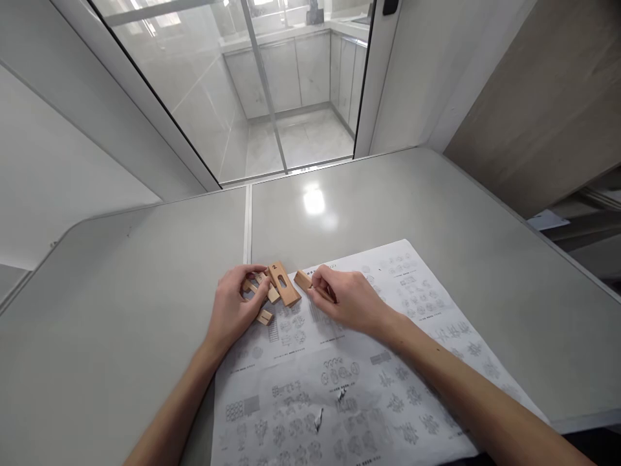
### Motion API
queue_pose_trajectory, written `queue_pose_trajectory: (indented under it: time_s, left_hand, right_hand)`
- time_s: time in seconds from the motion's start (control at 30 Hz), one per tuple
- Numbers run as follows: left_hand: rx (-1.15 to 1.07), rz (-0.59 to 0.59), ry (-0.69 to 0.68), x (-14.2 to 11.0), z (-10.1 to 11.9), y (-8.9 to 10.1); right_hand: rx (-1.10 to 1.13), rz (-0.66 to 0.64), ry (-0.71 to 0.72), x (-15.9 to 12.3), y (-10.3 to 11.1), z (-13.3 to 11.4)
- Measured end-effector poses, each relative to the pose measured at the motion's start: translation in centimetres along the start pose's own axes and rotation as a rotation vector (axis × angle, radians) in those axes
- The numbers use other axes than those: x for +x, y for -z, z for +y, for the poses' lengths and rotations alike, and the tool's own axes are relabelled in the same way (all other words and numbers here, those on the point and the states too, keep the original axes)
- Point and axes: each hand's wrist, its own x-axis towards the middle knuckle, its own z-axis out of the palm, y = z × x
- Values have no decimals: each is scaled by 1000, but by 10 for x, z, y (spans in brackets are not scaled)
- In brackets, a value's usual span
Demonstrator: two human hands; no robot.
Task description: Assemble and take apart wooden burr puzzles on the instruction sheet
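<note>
My left hand (237,301) curls around several small notched wooden puzzle pieces (272,294), with its fingers and thumb against them. A wider wooden piece (284,283), marked "2" and with an oval slot, lies just right of those fingers. Below the left thumb sits a short wooden block (264,317). My right hand (342,291) pinches a wooden puzzle piece (303,279) over the paper; the fingers cover part of it. Under both hands spreads a large printed instruction sheet (354,349) with rows of line drawings.
The grey table (121,285) has a pale seam strip (248,223) running away from me. Two small torn spots (318,419) show in the sheet. Beyond the table's far edge stands a glass sliding door (301,84). A brown panel (524,110) is at the right.
</note>
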Motion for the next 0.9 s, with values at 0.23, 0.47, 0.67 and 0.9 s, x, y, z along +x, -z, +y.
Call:
queue_pose_trajectory:
  time_s: [0.23,0.47,0.67,0.9]
  left_hand:
    - [46,28,-98,-2,0,0]
    - [112,-88,-306,-10,6,2]
    - [49,-134,-265,-17,9,-5]
    - [-49,-145,-128,-19,12,-9]
  right_hand:
    - [0,22,33,0,1,-1]
    - [40,20,-5,0,1,-2]
    - [224,-30,-112,0,8,-5]
    - [418,-15,-175,0,12,-4]
